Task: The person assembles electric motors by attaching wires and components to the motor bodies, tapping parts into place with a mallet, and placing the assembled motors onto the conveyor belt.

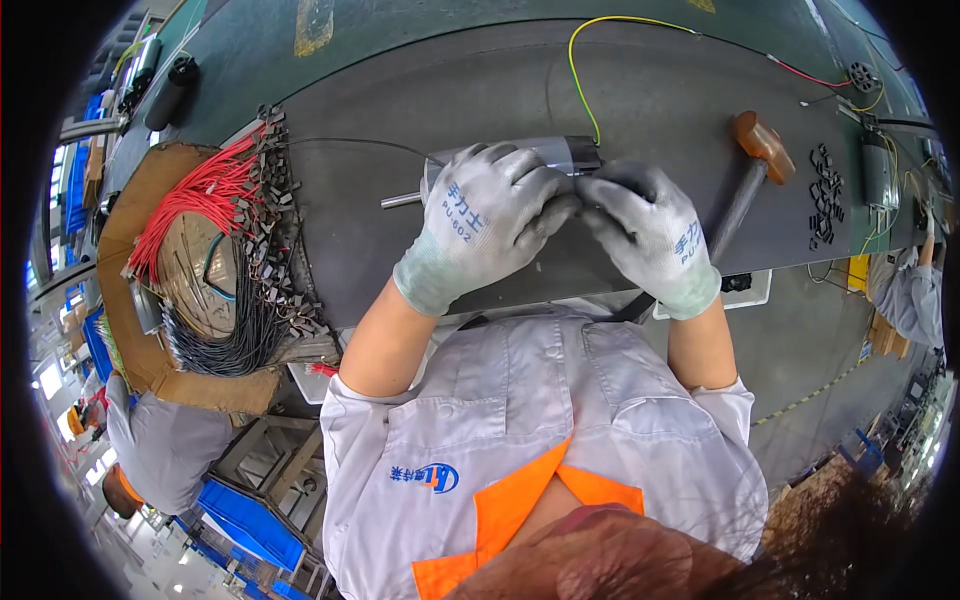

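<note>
A metal motor cylinder (pixel 553 152) with a dark end cap lies on the grey mat, its shaft (pixel 401 200) pointing left. My left hand (pixel 490 215), in a white glove with grey fingertips, rests over the cylinder's near side, fingers curled and pressed together. Close beside its fingertips, at the cap end, my right hand (pixel 645 225) is closed in a pinch. Anything between the fingertips is too small or hidden to name. A yellow-green wire (pixel 572 62) rises from the cap end, and a thin black cable reaches the cylinder from the left.
A cardboard box (pixel 120 290) at the left holds red wires (pixel 190 205) and black wires (pixel 235 340). A mallet (pixel 762 150) and small black clips (pixel 826 195) lie at the right. Another motor (pixel 880 170) stands beyond. Co-workers are at the lower left and far right.
</note>
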A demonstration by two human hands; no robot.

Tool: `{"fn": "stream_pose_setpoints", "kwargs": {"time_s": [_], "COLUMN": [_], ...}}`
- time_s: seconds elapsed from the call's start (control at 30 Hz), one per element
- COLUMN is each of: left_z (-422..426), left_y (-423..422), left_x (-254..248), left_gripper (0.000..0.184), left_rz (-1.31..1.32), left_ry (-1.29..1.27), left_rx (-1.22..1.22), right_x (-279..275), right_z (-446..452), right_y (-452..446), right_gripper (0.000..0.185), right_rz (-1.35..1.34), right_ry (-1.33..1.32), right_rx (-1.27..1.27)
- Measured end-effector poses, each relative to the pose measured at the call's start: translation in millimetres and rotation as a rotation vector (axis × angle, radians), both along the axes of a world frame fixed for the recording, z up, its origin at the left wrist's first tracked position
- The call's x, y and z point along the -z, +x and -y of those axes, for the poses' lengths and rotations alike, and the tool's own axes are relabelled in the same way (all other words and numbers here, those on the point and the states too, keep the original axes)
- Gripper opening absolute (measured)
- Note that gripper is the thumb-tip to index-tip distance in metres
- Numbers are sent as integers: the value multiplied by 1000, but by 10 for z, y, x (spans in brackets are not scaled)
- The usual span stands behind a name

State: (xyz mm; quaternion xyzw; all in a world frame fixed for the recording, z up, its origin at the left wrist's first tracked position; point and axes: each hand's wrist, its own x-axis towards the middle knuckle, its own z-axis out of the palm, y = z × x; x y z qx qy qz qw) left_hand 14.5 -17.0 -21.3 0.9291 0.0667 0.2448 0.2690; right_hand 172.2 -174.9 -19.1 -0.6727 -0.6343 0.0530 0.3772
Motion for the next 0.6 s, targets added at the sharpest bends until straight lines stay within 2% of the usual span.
{"fn": "stream_pose_setpoints", "kwargs": {"time_s": [0.07,0.17,0.27,0.3,0.4,0.43,0.53,0.6], "left_z": [-36,-116,-105,-101,-163,-175,-144,-149], "left_y": [27,61,5,-10,28,31,50,52], "left_x": [-66,-193,-111,-87,-31,-21,-23,-43], "left_gripper": [18,18,16,15,14,15,14,15], "left_rz": [-9,-191,-83,-34,44,86,70,62], "left_ry": [-27,-389,-298,-254,-180,-141,-177,-183], "left_rx": [18,65,80,91,147,172,145,128], "right_x": [-35,-70,-39,-17,51,52,34,80], "right_z": [15,94,98,74,6,9,16,45], "right_y": [40,54,39,41,39,39,71,87], "right_gripper": [28,27,30,30,36,36,39,40], "right_rz": [11,32,-197,-198,27,26,218,224], "right_ry": [-9,-37,-78,-76,-4,-2,69,84], "right_rx": [56,165,52,50,0,-3,-8,-29]}}
